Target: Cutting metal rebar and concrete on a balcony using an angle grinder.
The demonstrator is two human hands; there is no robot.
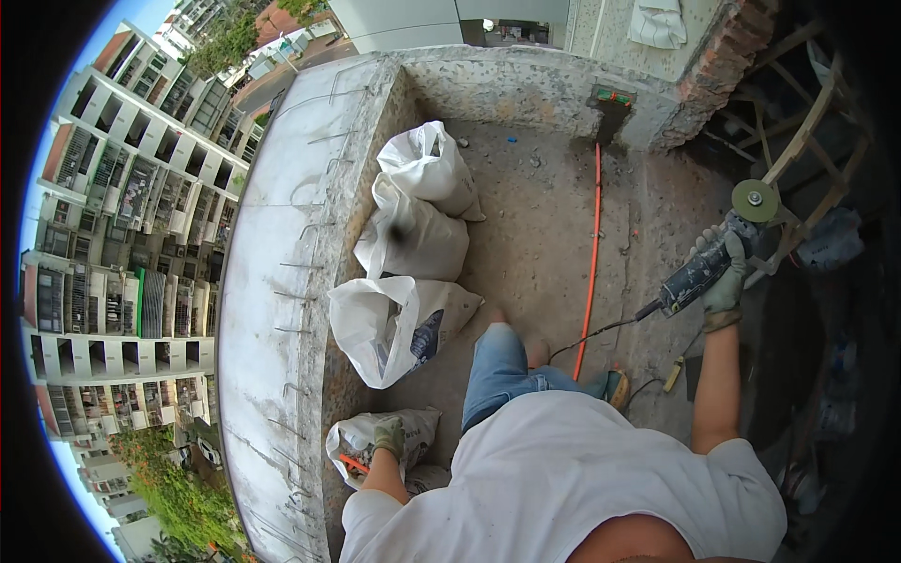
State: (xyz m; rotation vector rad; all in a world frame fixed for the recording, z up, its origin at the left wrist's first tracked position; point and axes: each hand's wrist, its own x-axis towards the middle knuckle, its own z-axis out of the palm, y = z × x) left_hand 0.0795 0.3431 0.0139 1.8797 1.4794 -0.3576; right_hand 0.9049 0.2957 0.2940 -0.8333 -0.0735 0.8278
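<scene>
A: Item, far left: concrete parapet [272, 281], bent steel bars standing out of its top. Apartment blocks lie beyond and below.

B: Next along?

A: Four white sacks [427, 169] in a row against the parapet's inner face, on the rough concrete floor [535, 235]. Left hand [388, 437], gloved, rests on the nearest sack; its grip looks curled loosely on the sacking. An orange object shows just beside it; I cannot tell whether the fingers pinch it.

B: Centre?

A: Orange cable [591, 272], running from the far wall towards the person's knee.

B: And the right?

A: Right hand [725, 272], gloved, grip pressed together around the body of an angle grinder [706, 263], held up off the floor at the right of the scene, near a timber frame [798, 150].

B: Handling?

A: Judged heavy for one hand, rigid, nose-weighted. The body barrel is the sound place to hold it; the disc [755, 200] is to be kept clear of.

B: Orientation?

A: Long axis runs diagonally, tail cord at near left, head at far right. The green disc sits at the far end, its flat face towards the camera.
</scene>
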